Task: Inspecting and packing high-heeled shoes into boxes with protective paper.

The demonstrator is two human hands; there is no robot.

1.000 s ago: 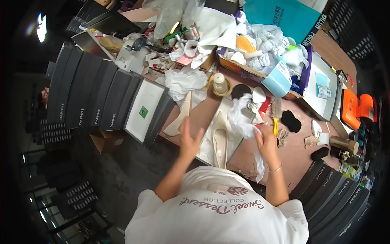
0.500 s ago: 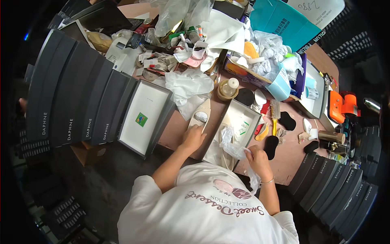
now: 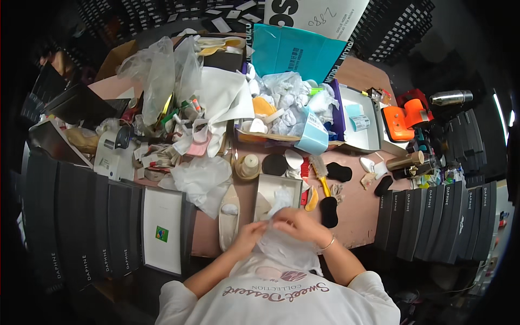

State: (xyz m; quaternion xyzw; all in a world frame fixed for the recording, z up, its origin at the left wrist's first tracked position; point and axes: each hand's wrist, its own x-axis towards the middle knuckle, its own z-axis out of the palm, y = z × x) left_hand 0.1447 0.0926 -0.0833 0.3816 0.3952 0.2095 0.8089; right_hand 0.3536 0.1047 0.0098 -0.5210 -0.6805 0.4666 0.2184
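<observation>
Both hands are close together over the near edge of the open shoebox (image 3: 296, 184). My left hand (image 3: 252, 236) has its fingers pinched on a thin, crumpled, translucent plastic bag (image 3: 279, 246). Just right of it, my right hand (image 3: 297, 223) also grips the bag, its fingers curled and partly hidden. The bag hangs down in front of my shirt, and a crumpled end rises above the hands over the box. To the left of the box lies a pale beige shoe (image 3: 228, 225), with white stuffing inside. Whatever lies deeper in the box is largely covered by the bag and hands.
At the left, several dark shoeboxes (image 3: 84, 216) stand beside a white-lined box lid (image 3: 176, 211). More dark shoeboxes (image 3: 428, 222) are at the right. A yellow-handled brush (image 3: 323, 181), black insole-shaped pads (image 3: 329, 211) and a lidded jar (image 3: 249, 167) lie beyond the box.
My left hand has left the shoe and moved to the bag. My right hand has brought the bag leftward, out of the box, beside my left hand. The view has turned.
</observation>
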